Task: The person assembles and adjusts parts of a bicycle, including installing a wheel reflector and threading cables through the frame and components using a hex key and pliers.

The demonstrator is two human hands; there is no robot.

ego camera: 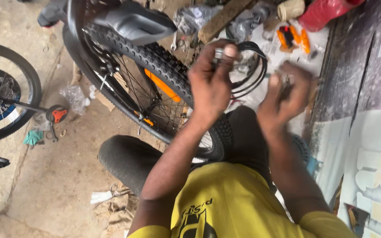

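1. Pinching a small metal part (219, 53) between thumb and fingertips, the left hand (210, 83) is raised above the bike wheel (155, 83); its fingers are pressed together on the part, which shows only as a pale glint near the thumb.
2. The right hand (285, 94) is just beside it, fingers curled round something small, but motion blur hides what, so I cannot tell its grip for sure.
3. A coil of black cable (254, 70) loops behind and between both hands, near the part.
4. To my eye the work is fine fitting at the cable's end. It would go best with both hands close together, wrists steady, and the part turned toward the light so it does not slip from the fingertips.
5. The knobby tyre sits just under the left forearm, with an orange frame tube (162, 86) showing through the spokes; an elbow dropped low would brush the tread.
6. Beyond the hands the floor is crowded: orange-handled pliers (293, 39), a red container (325, 12), plastic bags and scraps. A dropped part would be hard to find there.
7. To the right a dark board wall (358, 57) stands close, leaving that elbow little swing.
8. The bare concrete floor (62, 176) on the left offers the most open room, up to a second wheel (5, 88) at the edge.
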